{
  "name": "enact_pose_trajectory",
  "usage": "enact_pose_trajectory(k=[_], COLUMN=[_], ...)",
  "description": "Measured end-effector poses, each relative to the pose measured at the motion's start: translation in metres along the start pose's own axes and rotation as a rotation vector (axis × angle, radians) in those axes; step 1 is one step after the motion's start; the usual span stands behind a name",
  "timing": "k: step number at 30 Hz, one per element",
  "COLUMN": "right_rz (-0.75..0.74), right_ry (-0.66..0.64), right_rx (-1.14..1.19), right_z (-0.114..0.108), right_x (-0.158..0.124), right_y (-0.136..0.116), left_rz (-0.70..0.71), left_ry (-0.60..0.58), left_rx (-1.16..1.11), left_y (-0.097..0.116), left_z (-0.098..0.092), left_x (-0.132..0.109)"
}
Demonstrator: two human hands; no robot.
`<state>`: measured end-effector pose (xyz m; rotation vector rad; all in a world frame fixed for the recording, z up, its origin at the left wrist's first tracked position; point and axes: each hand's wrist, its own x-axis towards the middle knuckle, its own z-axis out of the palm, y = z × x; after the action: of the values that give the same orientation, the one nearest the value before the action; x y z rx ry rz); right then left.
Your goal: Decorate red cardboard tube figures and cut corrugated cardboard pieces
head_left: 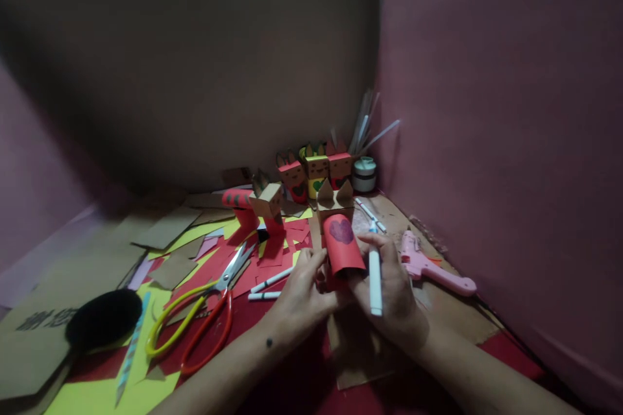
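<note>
A paper animal figure has a red tube body with a dark purple heart on it. Its cardboard head, with two pointed ears, is on the far side. My left hand is closed on the tube's left side. My right hand grips a white marker with a blue tip, which points away from me. Fingers of the right hand also reach to the tube's near open end, partly hidden beneath it. Below the hands lies a cardboard strip.
Scissors, a striped pencil, a black oval, paper scraps and two markers lie left. A four-legged paper animal stands behind. Finished-looking figures and a jar line the back. A pink glue gun lies right.
</note>
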<state>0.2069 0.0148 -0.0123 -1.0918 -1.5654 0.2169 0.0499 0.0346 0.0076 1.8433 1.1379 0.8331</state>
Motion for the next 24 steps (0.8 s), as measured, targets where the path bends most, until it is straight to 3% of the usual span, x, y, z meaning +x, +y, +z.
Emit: enact_pose_trajectory(k=[4, 8, 16, 21, 24], right_rz=[-0.013, 0.007, 0.036, -0.025, 0.065], right_ry=[-0.047, -0.08, 0.138, 0.018, 0.012], right_rx=[0.074, 0.092, 0.287, 0.227, 0.244], right_z=[-0.003, -0.011, -0.032, -0.05, -0.053], right_x=[-0.002, -0.004, -0.008, -0.006, 0.002], right_y=[-0.001, -0.002, -0.021, -0.032, -0.034], left_rz=[0.032, -0.056, -0.121, -0.098, -0.066], left_ry=[0.003, 0.005, -0.013, -0.018, -0.024], left_rx=[-0.063, -0.082, -0.086, -0.046, -0.032], left_y=[0.001, 0.008, 0.015, 0.01, 0.009], left_z=[0.002, -0.001, -0.002, 0.0, -0.001], left_x=[0.0, -0.004, -0.009, -0.008, -0.008])
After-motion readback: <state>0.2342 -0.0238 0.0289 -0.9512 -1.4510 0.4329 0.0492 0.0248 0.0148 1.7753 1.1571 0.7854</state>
